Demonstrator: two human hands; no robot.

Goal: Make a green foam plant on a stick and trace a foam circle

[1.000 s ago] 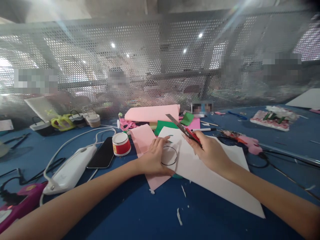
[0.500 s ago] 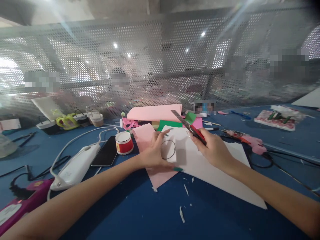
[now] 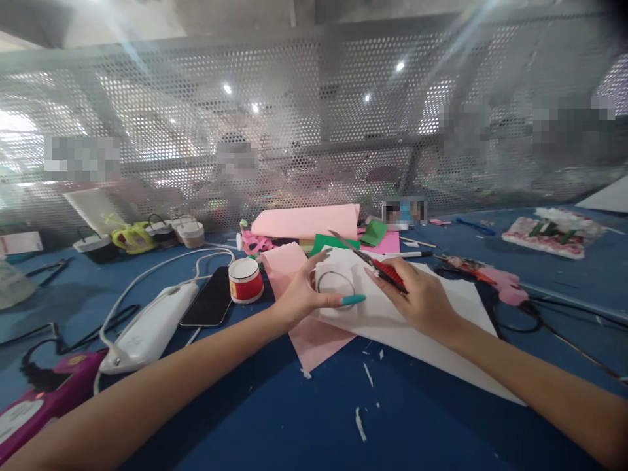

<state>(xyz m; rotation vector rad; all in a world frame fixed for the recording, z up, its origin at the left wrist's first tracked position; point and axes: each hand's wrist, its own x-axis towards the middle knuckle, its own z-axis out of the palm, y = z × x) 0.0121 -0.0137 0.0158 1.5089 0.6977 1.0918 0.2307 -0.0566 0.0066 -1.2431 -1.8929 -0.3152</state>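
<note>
My left hand curls around the side of a small white piece with a dark circle drawn on top, thumb at its near side. Whether the piece is foam or thick card, I cannot tell. My right hand is closed on the red grip of a utility knife, its blade extended and pointing up and left, apart from the white piece. Beneath both hands lies a large white sheet, partly over a pink sheet.
Left of my hands stand a red-and-white tub, a black phone and a white power bank or adapter with cables. A pink glue gun lies right. Rolled pink sheet sits behind. White scraps dot the blue table.
The white piece has turned and tilted slightly in my left hand, and my thumb has shifted up along its near side. The knife has tipped lower, its blade flatter.
</note>
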